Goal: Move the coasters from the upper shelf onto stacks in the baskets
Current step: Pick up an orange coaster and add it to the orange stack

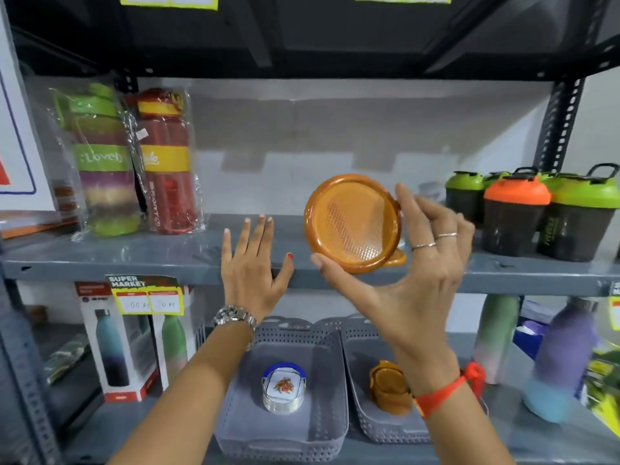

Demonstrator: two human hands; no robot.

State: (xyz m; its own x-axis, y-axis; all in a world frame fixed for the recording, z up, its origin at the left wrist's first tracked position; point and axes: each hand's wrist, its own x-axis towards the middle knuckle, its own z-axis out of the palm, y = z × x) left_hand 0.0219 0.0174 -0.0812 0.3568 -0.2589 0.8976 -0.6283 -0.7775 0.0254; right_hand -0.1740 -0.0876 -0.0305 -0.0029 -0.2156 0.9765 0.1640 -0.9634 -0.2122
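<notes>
Though the left basket [322, 370] is partly hidden by the left arm, a white coaster stack [283, 392] shows on its floor. The left hand [253, 270] is spread flat, holding nothing, its grip wide at the upper shelf [100, 260] edge. The right hand [402, 263] pinches an orange coaster [352, 224] by its rim, tilted, above the shelf; another orange piece peeks behind it. Below, the right basket [355, 391] holds an orange stack [391, 387], half hidden by the wrist.

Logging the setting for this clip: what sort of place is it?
Probably a shop's housewares aisle: a "Super Market" price tag on the metal shelf, wrapped bottles, and rows of shaker cups.
</notes>
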